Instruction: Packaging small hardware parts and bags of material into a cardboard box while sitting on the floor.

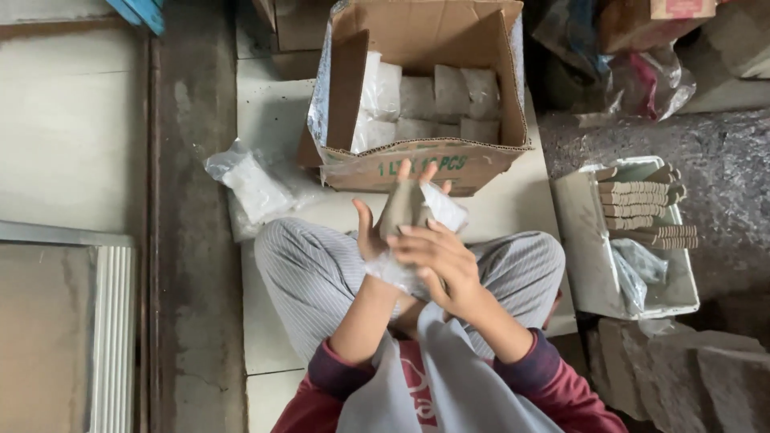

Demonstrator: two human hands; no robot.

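I sit cross-legged on the floor. My left hand [377,228] holds a grey block [401,210] upright in front of me, its clear plastic wrap [443,210] partly pulled off. My right hand [439,261] lies over the lower part of the block and grips the loose plastic [393,273] below it. Just beyond my hands stands an open cardboard box [417,164] with several plastic-wrapped grey blocks [437,104] inside.
A crumpled clear plastic bag [253,186] lies on the floor at my left knee. At the right a white tray [593,265] holds stacked grey-brown pieces [642,207] and a plastic scrap. Stone slabs [690,377] lie at the lower right, bags and boxes [642,48] behind.
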